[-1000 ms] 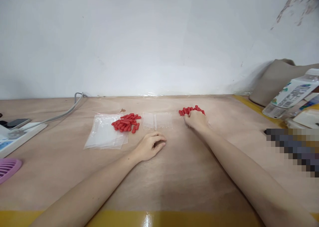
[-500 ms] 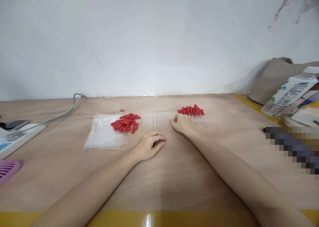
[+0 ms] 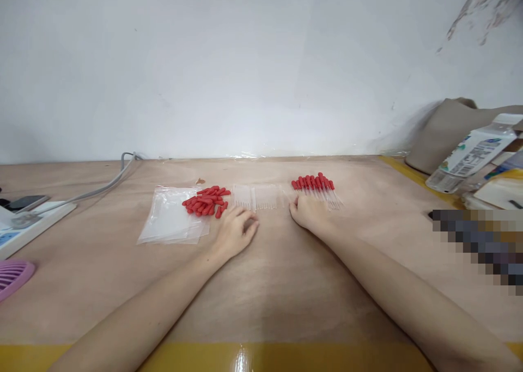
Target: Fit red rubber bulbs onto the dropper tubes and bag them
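My left hand (image 3: 237, 230) rests low over the table, fingers curved forward and thumb held apart, beside a pile of red rubber bulbs (image 3: 203, 202). Its fingertips come close to the pile's right edge; I cannot tell if they touch. Just beyond lies a row of thin clear pipette tubes (image 3: 265, 196). To the right of that row, my right hand (image 3: 308, 213) is closed, with its fingers curled; whatever is in them is hidden. Behind it lies a fanned row of droppers (image 3: 321, 182), clear tubes with red bulbs on their ends.
Clear plastic bags (image 3: 171, 219) lie partly under the bulb pile. At the left are a power strip (image 3: 44, 217) with a grey cable, a phone (image 3: 28, 202) and a purple slotted object (image 3: 15, 279). A plastic bottle (image 3: 469, 154) leans at the right, before the white wall (image 3: 261, 67).
My left hand has moved left and slightly forward toward the red bulbs. My right hand has shifted right, away from the end of the tube row.
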Available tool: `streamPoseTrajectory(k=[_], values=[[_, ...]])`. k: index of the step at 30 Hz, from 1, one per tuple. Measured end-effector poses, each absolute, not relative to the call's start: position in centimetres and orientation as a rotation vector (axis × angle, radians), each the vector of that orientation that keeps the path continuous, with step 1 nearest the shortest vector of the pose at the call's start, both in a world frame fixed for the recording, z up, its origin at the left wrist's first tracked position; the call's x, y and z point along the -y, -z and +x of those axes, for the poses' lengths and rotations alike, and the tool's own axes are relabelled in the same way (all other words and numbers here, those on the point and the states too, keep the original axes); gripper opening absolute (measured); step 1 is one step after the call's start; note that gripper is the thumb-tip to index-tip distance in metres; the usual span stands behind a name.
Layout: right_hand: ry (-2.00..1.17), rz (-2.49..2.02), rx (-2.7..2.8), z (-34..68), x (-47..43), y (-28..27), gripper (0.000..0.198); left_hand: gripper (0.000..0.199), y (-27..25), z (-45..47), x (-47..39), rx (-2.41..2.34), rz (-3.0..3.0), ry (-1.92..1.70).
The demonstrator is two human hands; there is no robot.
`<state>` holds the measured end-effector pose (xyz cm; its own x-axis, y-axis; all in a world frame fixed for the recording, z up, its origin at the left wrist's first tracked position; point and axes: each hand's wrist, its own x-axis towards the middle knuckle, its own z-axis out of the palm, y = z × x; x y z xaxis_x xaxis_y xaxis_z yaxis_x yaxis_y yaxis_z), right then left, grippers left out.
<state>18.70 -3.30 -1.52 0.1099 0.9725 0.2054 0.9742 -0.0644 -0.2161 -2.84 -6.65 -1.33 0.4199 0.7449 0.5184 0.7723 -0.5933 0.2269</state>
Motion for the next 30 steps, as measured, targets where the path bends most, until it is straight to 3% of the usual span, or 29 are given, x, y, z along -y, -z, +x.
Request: streamPoseTrajectory(k=[6,11,20,30], values=[[0.151,-1.911,1.957,19.7,6.3,2.6,0.020,0.020,0.0,-6.4,4.8,1.587,-2.062,0.565],[0.148,-1.800,1.963,21.1,7.6,2.8,0.013,0.023,0.3,-7.2,4.0,1.572,-2.030,0.494],[0.035,-1.821,1.950,21.2,6.6,2.7,0.020,0.027,0.0,-7.2,3.8,1.509,-1.983,0.382],[-0.021,-1.566,1.982,21.6,6.2,3.5,0.019,0.008,0.9,-2.3,7.7,1.346,-2.751,0.895]])
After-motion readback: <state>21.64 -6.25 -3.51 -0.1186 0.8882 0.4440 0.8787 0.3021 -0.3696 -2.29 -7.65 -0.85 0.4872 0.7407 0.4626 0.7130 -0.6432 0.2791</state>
